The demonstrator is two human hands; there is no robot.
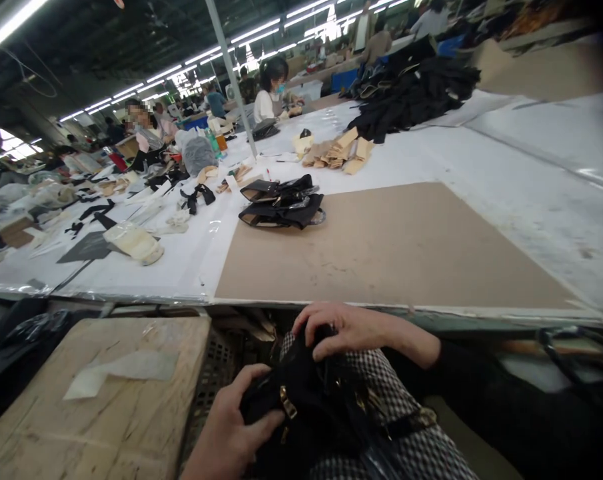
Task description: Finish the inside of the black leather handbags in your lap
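Observation:
A black fabric bag [301,413] with gold zipper pulls lies on the lap, over black-and-white checked cloth [376,373]. My left hand [236,420] grips its left side, thumb on top near a zipper pull. At the bag's upper edge, my right hand [336,330] has its fingers curled over the black fabric. Beyond the table's near edge, two stacked black bags [281,203] rest on a brown board [391,247].
A worn board [106,400] with a pale strip stands at the lower left beside a dark crate [214,373]. The white table [191,260] holds tan pieces [338,152] and a black fabric heap [416,90]. People sit farther back.

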